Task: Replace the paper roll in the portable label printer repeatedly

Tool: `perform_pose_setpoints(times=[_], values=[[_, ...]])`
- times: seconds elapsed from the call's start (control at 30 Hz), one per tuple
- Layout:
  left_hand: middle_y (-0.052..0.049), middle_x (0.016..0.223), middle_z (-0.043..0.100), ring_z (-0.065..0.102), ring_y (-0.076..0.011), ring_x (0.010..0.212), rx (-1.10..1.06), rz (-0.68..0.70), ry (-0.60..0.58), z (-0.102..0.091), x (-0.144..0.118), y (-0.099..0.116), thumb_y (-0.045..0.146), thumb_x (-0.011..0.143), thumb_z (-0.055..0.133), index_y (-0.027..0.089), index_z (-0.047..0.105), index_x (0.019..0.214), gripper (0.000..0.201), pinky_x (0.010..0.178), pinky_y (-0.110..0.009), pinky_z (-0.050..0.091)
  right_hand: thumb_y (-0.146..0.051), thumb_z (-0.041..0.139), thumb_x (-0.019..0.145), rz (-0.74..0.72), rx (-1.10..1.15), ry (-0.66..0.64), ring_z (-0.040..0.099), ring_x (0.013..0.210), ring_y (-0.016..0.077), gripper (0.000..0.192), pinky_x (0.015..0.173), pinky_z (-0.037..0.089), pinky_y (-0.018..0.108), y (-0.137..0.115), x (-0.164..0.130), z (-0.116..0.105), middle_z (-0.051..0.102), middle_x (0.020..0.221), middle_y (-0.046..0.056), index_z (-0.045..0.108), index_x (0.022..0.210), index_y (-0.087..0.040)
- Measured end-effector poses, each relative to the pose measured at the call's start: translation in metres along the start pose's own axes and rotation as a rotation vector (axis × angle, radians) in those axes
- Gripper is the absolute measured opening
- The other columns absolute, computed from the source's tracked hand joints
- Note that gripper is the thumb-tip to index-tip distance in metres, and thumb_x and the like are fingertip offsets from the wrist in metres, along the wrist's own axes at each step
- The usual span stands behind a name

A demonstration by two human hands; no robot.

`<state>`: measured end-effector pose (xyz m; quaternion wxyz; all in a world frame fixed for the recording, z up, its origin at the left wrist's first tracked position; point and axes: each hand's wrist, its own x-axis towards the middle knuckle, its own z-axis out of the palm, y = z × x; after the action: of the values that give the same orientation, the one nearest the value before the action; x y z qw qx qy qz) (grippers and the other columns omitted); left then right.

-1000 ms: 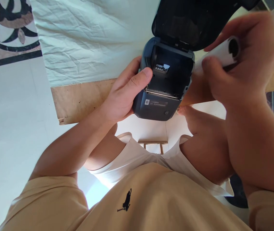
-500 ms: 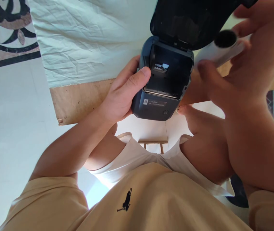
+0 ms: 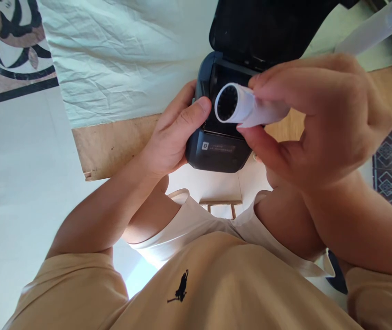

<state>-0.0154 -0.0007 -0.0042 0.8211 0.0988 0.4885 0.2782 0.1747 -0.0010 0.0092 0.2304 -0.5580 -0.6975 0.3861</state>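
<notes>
Printer showing matt dark plastic; roll smooth white paper; cloth lying creased on rough wood board.

Left hand cupped, thumb on top; right hand raised, fingertips in pinch grip.

tan short-sleeved shirt with a small black horse-and-rider logo on the chest; sleeves end above the elbows; white shorts show below the hem; forearms and both hands, left hand and right hand, are bare, no watch or rings seen
</notes>
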Motion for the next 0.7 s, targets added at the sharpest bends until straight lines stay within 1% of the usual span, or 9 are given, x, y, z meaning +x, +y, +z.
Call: perform_pose_setpoints(times=[0.07,0.1,0.17,0.23,0.3,0.37,0.43,0.53,0.7], values=[[-0.004,0.087,0.059,0.063,-0.0192,0.092,-0.020,-0.015,-0.009,-0.0011,-0.0004,-0.0004,0.037,0.088,0.060,0.018,0.061,0.099,0.022,0.071,-0.024,0.049,-0.020,0.063,0.079,-0.144,-0.093,0.054,0.064,0.092,0.0095,0.038,0.085,0.048,0.024,0.0010,0.0021,0.0038,0.065,0.110,-0.005,0.050,0.115,-0.024],[-0.004,0.089,0.059,0.062,-0.0186,0.092,-0.032,-0.025,-0.009,-0.0013,-0.0008,-0.0004,0.038,0.088,0.061,0.018,0.061,0.100,0.023,0.071,-0.024,0.048,-0.020,0.063,0.080,-0.171,-0.141,0.060,0.065,0.091,0.0107,0.039,0.085,0.048,0.025,0.0018,0.0023,0.0056,0.065,0.110,-0.003,0.049,0.116,-0.022],[-0.003,0.090,0.060,0.062,-0.0164,0.090,-0.048,-0.041,-0.010,-0.0007,-0.0017,0.0001,0.036,0.089,0.060,0.019,0.061,0.103,0.022,0.071,-0.023,0.048,-0.024,0.061,0.081,-0.131,-0.206,0.021,0.065,0.088,0.0117,0.034,0.082,0.047,0.026,0.0027,0.0018,0.0083,0.065,0.109,-0.002,0.051,0.114,-0.021],[-0.003,0.089,0.060,0.060,-0.0140,0.084,-0.057,-0.045,0.022,0.0011,-0.0026,0.0009,0.034,0.090,0.059,0.019,0.061,0.104,0.021,0.069,-0.023,0.048,-0.027,0.060,0.081,-0.067,-0.237,-0.021,0.066,0.087,0.0132,0.024,0.080,0.047,0.028,0.0021,0.0012,0.0100,0.066,0.103,-0.003,0.056,0.105,-0.021],[-0.002,0.087,0.061,0.059,-0.0128,0.080,-0.059,-0.047,0.056,0.0033,-0.0033,0.0018,0.032,0.089,0.061,0.019,0.062,0.103,0.019,0.068,-0.022,0.048,-0.023,0.058,0.080,-0.008,-0.233,-0.033,0.066,0.089,0.0156,0.015,0.079,0.048,0.030,0.0008,0.0010,0.0109,0.067,0.094,-0.003,0.059,0.094,-0.021],[-0.002,0.086,0.061,0.059,-0.0130,0.079,-0.058,-0.050,0.071,0.0046,-0.0037,0.0023,0.032,0.088,0.062,0.020,0.063,0.101,0.018,0.068,-0.023,0.048,-0.017,0.056,0.077,0.020,-0.218,-0.030,0.065,0.090,0.0167,0.014,0.079,0.048,0.032,-0.0001,0.0010,0.0115,0.066,0.086,-0.003,0.060,0.089,-0.021],[-0.001,0.087,0.063,0.059,-0.0139,0.080,-0.051,-0.050,0.062,0.0047,-0.0039,0.0023,0.033,0.088,0.063,0.022,0.064,0.099,0.016,0.068,-0.024,0.048,-0.015,0.055,0.075,0.006,-0.208,-0.022,0.064,0.091,0.0166,0.015,0.079,0.049,0.032,-0.0005,0.0008,0.0117,0.065,0.084,-0.002,0.060,0.088,-0.022],[-0.001,0.090,0.064,0.060,-0.0165,0.083,-0.032,-0.039,0.051,0.0041,-0.0040,0.0016,0.037,0.086,0.063,0.024,0.065,0.097,0.017,0.071,-0.027,0.049,-0.017,0.055,0.076,-0.039,-0.178,0.011,0.063,0.093,0.0168,0.011,0.080,0.048,0.032,-0.0010,-0.0006,0.0110,0.065,0.085,-0.003,0.059,0.086,-0.022],[-0.002,0.083,0.060,0.057,-0.0158,0.078,-0.008,-0.079,0.098,0.0062,-0.0035,0.0017,0.042,0.086,0.063,0.023,0.061,0.096,0.021,0.067,-0.026,0.046,-0.019,0.058,0.072,-0.101,-0.102,0.037,0.060,0.086,0.0161,0.008,0.076,0.045,0.033,-0.0020,-0.0030,0.0098,0.064,0.082,-0.002,0.055,0.079,-0.020]])
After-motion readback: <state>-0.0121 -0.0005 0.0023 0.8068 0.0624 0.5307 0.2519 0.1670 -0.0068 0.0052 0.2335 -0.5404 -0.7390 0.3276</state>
